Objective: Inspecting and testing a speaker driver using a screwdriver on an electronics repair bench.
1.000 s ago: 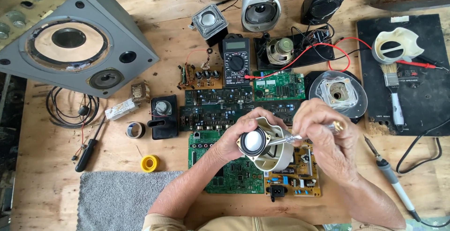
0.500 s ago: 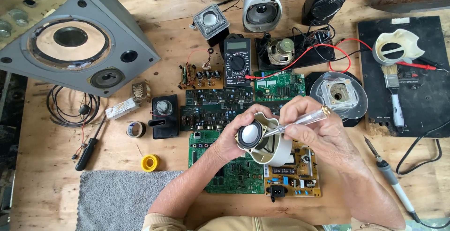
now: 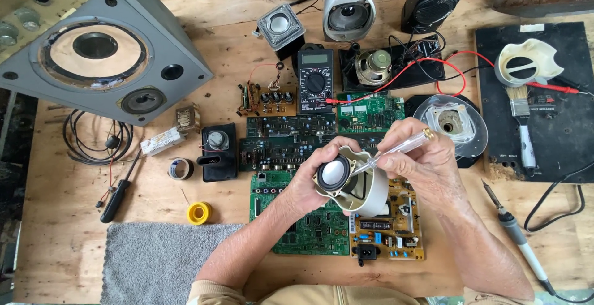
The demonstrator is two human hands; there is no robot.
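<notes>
Left hand [image 3: 309, 184] grip is wrapped around a small beige speaker pod [image 3: 356, 187], cone facing up and a bit left, held above the circuit boards, not resting on them. Right hand [image 3: 427, 163] grip is pinched on a clear-handled screwdriver [image 3: 396, 149], brass cap just past the knuckles, tip at the pod's front rim beside the driver cone [image 3: 334, 172].

Change over the last second: the screwdriver went from lying low across the pod to angled up and right, tip now seated at the rim edge; the pod has also tilted slightly toward the tool. Reads like the tip has found its screw or seam and work on the front is under way; can't see the contact point itself, fingers cover it.

Below the grips: green mainboard [image 3: 309, 227] and a yellowish power board [image 3: 393, 234]. Just beyond them: multimeter [image 3: 315, 81] with red lead. Right of the right grip: soldering iron [image 3: 516, 234] lying on the tabletop [image 3: 68, 218]. Far left: large grey speaker cabinet [image 3: 99, 51].
</notes>
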